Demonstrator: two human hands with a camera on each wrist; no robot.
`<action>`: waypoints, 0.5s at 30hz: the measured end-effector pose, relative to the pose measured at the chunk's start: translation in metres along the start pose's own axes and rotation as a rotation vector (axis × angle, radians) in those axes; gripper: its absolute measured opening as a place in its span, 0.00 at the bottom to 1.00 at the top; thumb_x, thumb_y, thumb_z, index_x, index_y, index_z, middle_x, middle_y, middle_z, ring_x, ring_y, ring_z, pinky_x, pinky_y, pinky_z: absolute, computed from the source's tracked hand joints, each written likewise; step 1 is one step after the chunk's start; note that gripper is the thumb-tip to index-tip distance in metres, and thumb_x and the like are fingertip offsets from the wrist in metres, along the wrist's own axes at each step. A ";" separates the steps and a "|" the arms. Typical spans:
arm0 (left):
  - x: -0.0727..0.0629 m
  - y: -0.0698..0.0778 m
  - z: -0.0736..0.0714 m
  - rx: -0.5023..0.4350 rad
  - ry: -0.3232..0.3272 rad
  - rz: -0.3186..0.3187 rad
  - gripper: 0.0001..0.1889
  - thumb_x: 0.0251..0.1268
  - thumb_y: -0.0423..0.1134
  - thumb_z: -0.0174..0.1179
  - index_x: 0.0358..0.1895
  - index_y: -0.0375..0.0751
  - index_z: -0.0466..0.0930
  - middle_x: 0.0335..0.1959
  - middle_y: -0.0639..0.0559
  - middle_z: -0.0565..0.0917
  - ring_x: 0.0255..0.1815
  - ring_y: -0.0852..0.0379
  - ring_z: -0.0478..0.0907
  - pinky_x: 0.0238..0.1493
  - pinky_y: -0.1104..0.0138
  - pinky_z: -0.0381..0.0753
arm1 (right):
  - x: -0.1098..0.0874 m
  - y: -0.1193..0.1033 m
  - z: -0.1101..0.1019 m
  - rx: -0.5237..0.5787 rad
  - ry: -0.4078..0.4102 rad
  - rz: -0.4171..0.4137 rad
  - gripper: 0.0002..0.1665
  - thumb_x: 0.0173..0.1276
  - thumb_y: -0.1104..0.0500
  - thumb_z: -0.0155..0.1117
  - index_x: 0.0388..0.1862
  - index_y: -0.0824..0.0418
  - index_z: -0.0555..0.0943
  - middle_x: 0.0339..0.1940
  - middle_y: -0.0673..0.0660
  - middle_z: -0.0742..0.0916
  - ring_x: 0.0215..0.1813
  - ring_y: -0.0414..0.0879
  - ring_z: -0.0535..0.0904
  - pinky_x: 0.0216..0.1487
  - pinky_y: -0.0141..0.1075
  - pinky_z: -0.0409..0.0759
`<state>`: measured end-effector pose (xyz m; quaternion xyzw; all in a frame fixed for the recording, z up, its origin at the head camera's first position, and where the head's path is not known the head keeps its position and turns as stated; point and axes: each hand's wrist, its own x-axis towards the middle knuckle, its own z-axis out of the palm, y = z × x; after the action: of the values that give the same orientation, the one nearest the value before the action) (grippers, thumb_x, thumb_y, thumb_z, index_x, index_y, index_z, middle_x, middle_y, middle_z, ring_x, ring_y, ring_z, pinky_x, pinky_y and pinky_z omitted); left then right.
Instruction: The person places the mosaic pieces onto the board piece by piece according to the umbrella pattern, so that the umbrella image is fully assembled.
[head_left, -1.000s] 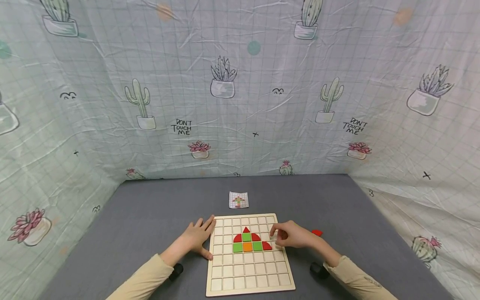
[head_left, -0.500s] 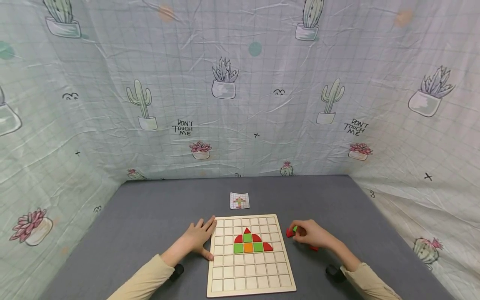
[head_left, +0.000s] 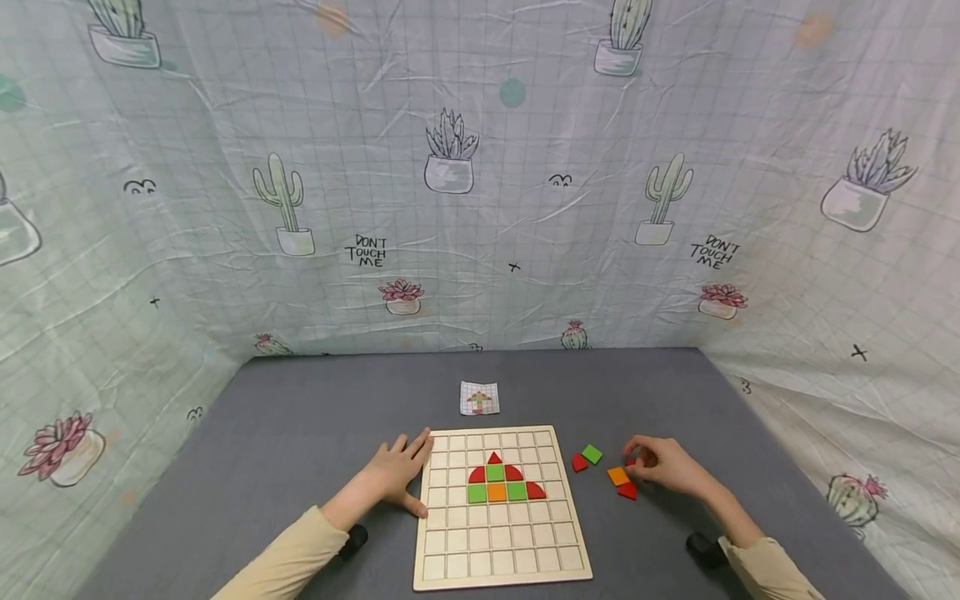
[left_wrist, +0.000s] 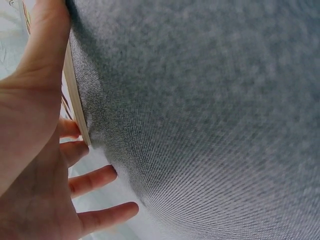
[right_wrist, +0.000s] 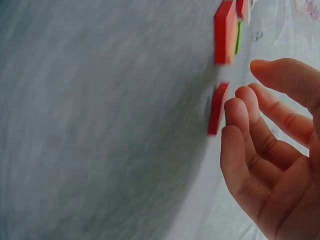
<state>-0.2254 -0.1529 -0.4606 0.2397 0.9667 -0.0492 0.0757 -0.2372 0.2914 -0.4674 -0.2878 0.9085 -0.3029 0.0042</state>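
Note:
The light wooden grid board (head_left: 450, 542) lies on the grey table. Red, green and orange tiles fill a stepped shape on it, with an orange square tile (head_left: 497, 492) at its base. Along the board's left edge rests my left hand (head_left: 392, 477), fingers spread, thumb against the near part of that edge. My right hand (head_left: 670, 467) hovers over loose tiles to the right, bent fingers and thumb apart with nothing between them. A red tile (right_wrist: 218, 109) lies just beside its fingertips in the right wrist view, mostly covered by the hand in the head view.
Between board and right hand lie a green square tile (head_left: 592, 454), a red rounded tile (head_left: 580, 462), a loose orange tile (head_left: 618, 477) and another red tile (head_left: 627, 492). A small pattern card (head_left: 479, 398) lies behind the board. A printed cloth (head_left: 480, 208) encloses the table.
My right hand has moved from the board's right side, away to the right, over the loose tiles, uncovering several of them. My left hand has stayed on the board's edge.

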 end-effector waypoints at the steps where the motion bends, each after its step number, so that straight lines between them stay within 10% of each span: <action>1: 0.000 0.000 0.000 -0.001 0.002 0.002 0.60 0.28 0.70 0.62 0.68 0.37 0.53 0.70 0.44 0.55 0.64 0.40 0.59 0.52 0.47 0.65 | -0.001 0.002 -0.001 -0.005 0.006 0.005 0.09 0.58 0.62 0.62 0.37 0.65 0.76 0.19 0.49 0.79 0.19 0.30 0.67 0.20 0.27 0.67; 15: 0.000 0.000 0.000 -0.003 0.000 0.002 0.59 0.29 0.70 0.62 0.68 0.38 0.53 0.70 0.44 0.55 0.64 0.40 0.59 0.52 0.46 0.65 | -0.004 0.011 -0.003 -0.034 -0.045 0.055 0.13 0.56 0.56 0.65 0.36 0.63 0.75 0.16 0.47 0.77 0.18 0.29 0.66 0.21 0.27 0.66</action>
<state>-0.2254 -0.1529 -0.4607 0.2407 0.9664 -0.0477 0.0762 -0.2405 0.3026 -0.4717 -0.2697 0.9207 -0.2806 0.0281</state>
